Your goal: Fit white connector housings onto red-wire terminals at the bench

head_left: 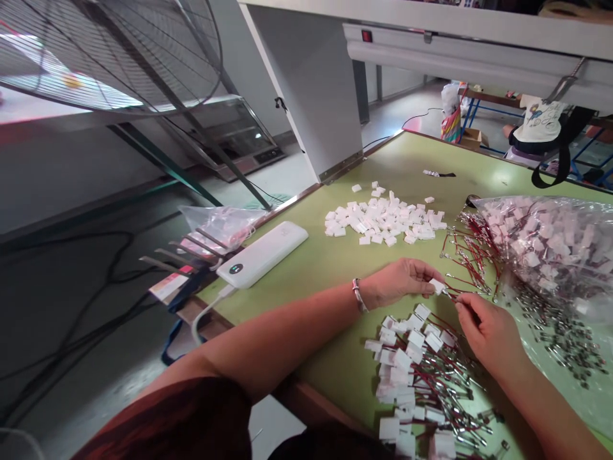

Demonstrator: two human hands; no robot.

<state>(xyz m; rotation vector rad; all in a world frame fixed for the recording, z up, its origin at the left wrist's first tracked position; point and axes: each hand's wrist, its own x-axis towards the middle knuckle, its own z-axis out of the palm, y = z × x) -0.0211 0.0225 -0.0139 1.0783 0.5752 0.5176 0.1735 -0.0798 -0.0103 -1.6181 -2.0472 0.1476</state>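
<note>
Between thumb and fingers, my left hand [401, 281] pinches a small white plastic connector housing [437, 287]. My right hand [488, 329] is closed on a thin red wire with a metal terminal [449, 294], whose tip meets the housing's near end; how far in it sits I cannot tell. Just below both hands lies a heap of white housings with red wires [407, 358] and metal ends. Loose red wires [472, 255] are strewn beyond my right hand. A pile of bare white housings [383, 217] sits farther up the table.
A clear bag of white parts [550, 243] lies at the right, with small metal pieces [565, 332] below it. A white power bank [263, 254] with a cable rests on the table's left edge. A large fan [110, 51] stands at upper left. A person [539, 121] sits in the background.
</note>
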